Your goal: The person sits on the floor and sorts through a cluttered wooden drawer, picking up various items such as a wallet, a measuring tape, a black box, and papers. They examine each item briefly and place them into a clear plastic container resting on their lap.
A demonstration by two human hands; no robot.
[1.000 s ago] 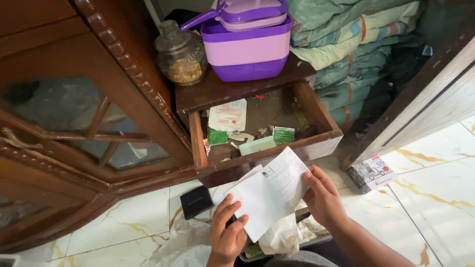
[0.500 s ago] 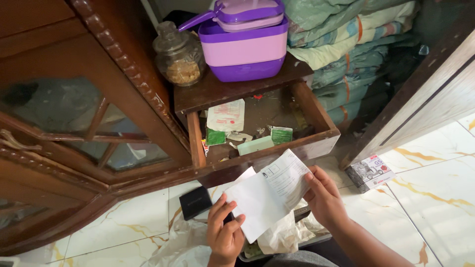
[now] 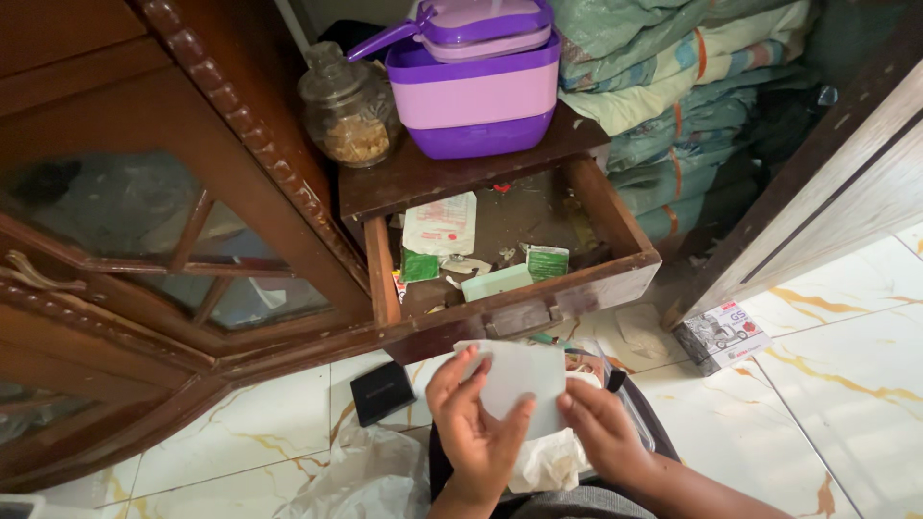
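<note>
While the open drawer (image 3: 615,274) sits above, left hand (image 3: 476,423) and right hand (image 3: 596,428) pinch a white paper (image 3: 524,384) between them.

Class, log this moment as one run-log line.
left hand: holds white paper | right hand: holds same paper | open drawer behind | black case on floor

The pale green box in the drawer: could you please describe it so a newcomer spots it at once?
Start at the open wooden drawer under the purple lunch box. Along its front edge lies the pale green box, flat and oblong. Unlike the darker green packets beside it, it is plain and mint-coloured.
</note>
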